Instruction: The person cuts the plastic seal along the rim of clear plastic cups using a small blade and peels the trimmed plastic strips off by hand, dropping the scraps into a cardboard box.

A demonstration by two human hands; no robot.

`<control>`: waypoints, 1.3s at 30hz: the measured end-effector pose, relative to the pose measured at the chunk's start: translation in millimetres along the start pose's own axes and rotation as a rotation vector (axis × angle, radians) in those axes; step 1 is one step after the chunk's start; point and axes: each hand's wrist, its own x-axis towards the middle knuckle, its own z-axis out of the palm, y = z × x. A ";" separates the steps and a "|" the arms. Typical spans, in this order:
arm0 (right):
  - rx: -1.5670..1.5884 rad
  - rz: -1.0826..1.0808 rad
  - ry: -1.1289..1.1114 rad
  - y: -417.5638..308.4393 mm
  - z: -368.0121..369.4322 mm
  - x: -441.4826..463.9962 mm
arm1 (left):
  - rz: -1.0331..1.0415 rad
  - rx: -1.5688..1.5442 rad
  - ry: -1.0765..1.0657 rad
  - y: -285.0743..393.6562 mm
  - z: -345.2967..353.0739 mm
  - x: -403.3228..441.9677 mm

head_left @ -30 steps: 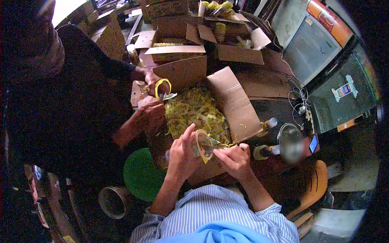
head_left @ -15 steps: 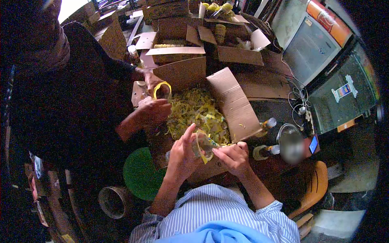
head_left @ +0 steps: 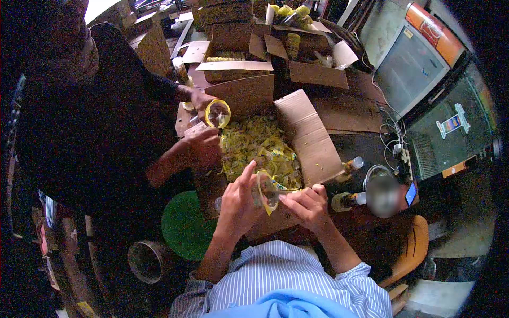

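Observation:
My left hand is wrapped round a clear plastic cup with a yellowish rim, its mouth turned to the right. At that rim my right hand is closed on a thin dark tool, perhaps a blade, whose tip reaches into the cup's mouth. A yellow strip hangs from the rim's lower edge. Just beyond my hands, an open cardboard box holds a heap of yellow and clear plastic scraps.
A co-worker at the left holds a yellow-rimmed cup over the box. Bottles and a metal bowl stand right. A green stool is lower left; open boxes lie behind.
The co-worker's cup has been turned, and their lower hand has shifted below its rim. My hands stay nearly in place, with the dark tool showing more clearly inside my cup's mouth.

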 end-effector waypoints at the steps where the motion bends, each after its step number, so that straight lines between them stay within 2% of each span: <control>1: -0.002 -0.001 0.007 0.5 2.0 -0.1 | 0.002 -0.003 0.005 -1.3 0.5 0.0; 6: 0.005 0.012 0.018 -1.3 5.3 1.5 | 0.020 -0.059 0.020 -4.6 -0.7 1.6; 9: 0.160 0.085 0.117 -6.0 1.7 4.5 | 0.036 0.006 0.020 -6.5 -3.5 1.6; 12: 0.189 0.110 0.016 -10.3 -8.4 7.1 | 0.017 0.033 0.022 -7.9 -3.2 0.8; 20: 0.061 0.074 0.043 -6.9 -1.6 7.4 | 0.032 0.022 0.021 1.1 -7.3 1.9; 23: 0.115 0.093 0.073 -9.7 -4.4 6.8 | 0.039 0.190 -0.006 -1.5 -9.8 3.8; 33: 0.018 0.052 -0.049 -14.2 -12.9 8.5 | 0.104 0.132 0.057 6.7 -14.4 3.7; 39: -0.069 0.088 -0.027 -16.6 -8.2 10.3 | 0.089 0.091 0.052 12.7 -11.1 2.1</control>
